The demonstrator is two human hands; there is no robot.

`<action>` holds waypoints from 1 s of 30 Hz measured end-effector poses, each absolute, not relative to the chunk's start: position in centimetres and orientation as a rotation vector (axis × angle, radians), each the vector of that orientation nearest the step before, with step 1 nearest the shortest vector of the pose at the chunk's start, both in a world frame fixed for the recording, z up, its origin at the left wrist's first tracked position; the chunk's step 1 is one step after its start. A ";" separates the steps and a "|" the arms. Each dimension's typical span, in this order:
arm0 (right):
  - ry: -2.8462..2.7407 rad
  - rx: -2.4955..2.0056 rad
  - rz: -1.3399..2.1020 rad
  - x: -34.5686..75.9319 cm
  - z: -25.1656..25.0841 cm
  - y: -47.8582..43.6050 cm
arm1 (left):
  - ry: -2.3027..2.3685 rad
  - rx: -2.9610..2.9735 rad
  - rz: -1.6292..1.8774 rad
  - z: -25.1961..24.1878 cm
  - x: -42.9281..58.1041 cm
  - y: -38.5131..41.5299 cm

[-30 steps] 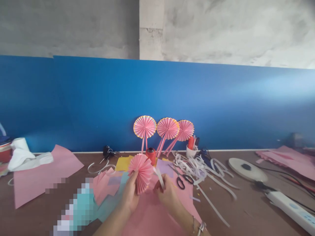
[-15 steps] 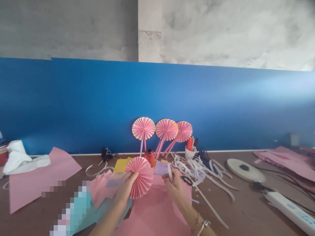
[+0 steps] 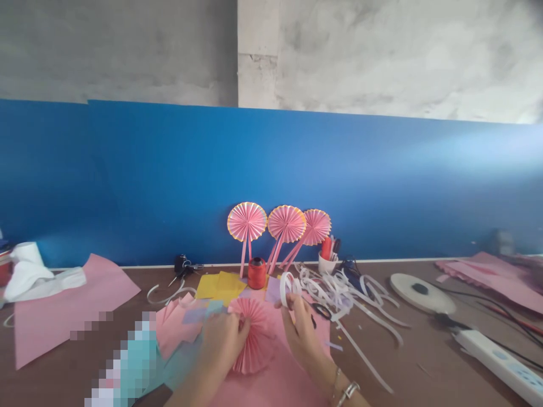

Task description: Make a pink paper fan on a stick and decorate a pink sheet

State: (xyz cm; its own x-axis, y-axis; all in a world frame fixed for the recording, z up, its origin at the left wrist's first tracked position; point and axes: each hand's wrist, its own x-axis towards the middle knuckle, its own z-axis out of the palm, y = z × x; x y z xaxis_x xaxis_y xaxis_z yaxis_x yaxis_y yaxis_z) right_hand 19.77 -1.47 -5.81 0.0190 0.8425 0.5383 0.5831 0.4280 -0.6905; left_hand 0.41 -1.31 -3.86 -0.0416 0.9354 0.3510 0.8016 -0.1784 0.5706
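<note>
In the head view, the left hand (image 3: 223, 341) pinches a pleated pink fan (image 3: 255, 347) at its left side, between thumb and fingers. The fan is at the near middle of the bench (image 3: 424, 346), over a large pink sheet (image 3: 267, 391); whether the two touch cannot be told. To its right, well apart from the fan, the right hand (image 3: 300, 327) pinches a looped white strip (image 3: 283, 289) between thumb and fingers, the loop standing up above the fingertips. A bracelet (image 3: 349, 391) circles the right wrist.

Just beyond the fan stands a red spool (image 3: 257, 276) with a dark top, yellow paper (image 3: 229, 287) lying to its left. Farther back, three round pink fans (image 3: 287, 224) with hanging tails lean in a row against a blue panel (image 3: 169, 181); the middle one overlaps the right one. Right of them is a white cup (image 3: 327, 264) of pens.

Scissors (image 3: 322, 311) lie just right of the right hand, only partly visible, beside a tangle of white strips (image 3: 339, 294). Keys (image 3: 186, 265) lie at the far left of the spool. At the right are a round white disc (image 3: 407, 288) and a power strip (image 3: 500, 359).
</note>
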 end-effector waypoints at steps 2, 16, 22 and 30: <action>-1.731 -1.267 0.247 19.6 -5.9 -1.4 | 1.941 2.084 0.964 -3.8 0.4 -1.5; -2.051 -0.977 -0.124 18.5 -3.6 -3.3 | 1.102 1.392 1.335 -3.4 2.9 -1.6; -1.546 -1.202 0.048 19.7 -4.6 -1.4 | 1.034 1.310 1.313 -3.4 2.6 -1.4; -1.339 -1.235 0.749 21.0 -4.5 0.4 | 1.030 1.341 1.327 -3.3 2.7 -1.7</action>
State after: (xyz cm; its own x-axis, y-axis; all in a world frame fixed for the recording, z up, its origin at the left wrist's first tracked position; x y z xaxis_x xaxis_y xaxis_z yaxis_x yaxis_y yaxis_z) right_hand 21.01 0.37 -4.54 0.1579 0.9421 0.2957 0.2410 0.2536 -0.9368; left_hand 2.75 -1.69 -3.26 0.0555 0.9793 0.1945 -0.0541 -0.1916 0.9800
